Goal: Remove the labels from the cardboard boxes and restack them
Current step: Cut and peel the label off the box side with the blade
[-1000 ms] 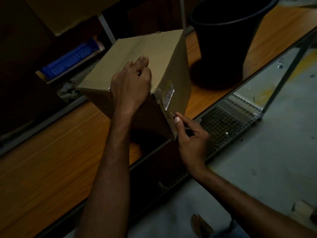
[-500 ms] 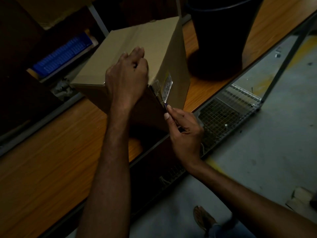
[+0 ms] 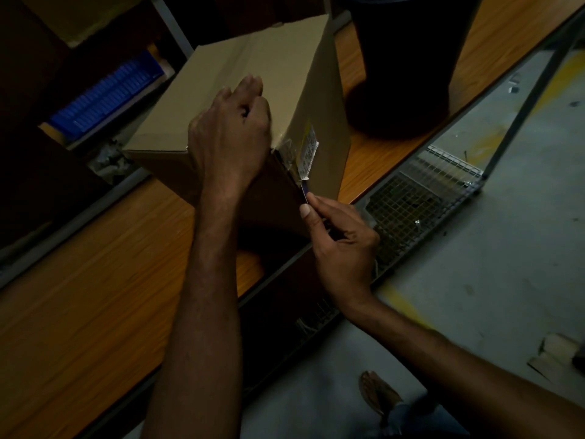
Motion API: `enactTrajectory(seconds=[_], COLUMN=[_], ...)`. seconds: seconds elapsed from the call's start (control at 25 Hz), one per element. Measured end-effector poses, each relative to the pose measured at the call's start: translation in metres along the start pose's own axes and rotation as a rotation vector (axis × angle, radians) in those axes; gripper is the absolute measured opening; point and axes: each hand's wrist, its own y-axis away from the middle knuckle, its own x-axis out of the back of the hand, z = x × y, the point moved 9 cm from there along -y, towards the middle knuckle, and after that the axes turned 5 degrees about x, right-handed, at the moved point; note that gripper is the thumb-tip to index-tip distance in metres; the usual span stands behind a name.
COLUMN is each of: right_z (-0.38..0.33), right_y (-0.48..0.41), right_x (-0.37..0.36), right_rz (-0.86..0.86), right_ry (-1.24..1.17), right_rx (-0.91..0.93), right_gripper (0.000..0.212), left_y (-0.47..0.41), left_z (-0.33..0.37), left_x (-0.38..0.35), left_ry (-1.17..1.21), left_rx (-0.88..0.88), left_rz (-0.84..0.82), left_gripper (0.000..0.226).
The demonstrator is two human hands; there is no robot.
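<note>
The cardboard box (image 3: 253,68), stiff and likely light, stands tipped on the counter (image 3: 79,280). The left hand (image 3: 229,134) grips its near corner. The right hand (image 3: 342,236) pinches perhaps a blade (image 3: 304,189) at the fragile label (image 3: 308,150)'s lower corner.

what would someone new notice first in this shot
A cardboard box sits mid-frame on the wooden table, with the left hand holding its near top corner. Just below, the right hand pinches a thin tool whose tip is at the lower edge of the white label on the box's right face. A black bucket stands behind, upper right.
</note>
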Motion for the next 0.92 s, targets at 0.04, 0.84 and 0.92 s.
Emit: enactTrajectory(seconds=[0.04,0.84,0.92], right_z=[0.000,0.043,0.042], right_y=[-0.001,-0.006,-0.003], right_x=[0.000,0.001,-0.001], right_rz=[0.003,-0.062,-0.066], right_ry=[-0.007,-0.801,-0.801], right_rx=[-0.010,-0.994,-1.002], right_gripper=[0.020,0.015,0.012], left_y=[0.000,-0.003,-0.004], left_z=[0.000,-0.004,-0.004], left_x=[0.001,-0.003,-0.003], left_ry=[0.002,0.042,0.042], left_rx=[0.001,-0.020,-0.026], left_rz=[0.007,0.027,0.024], left_gripper=[0.044,0.046,0.047])
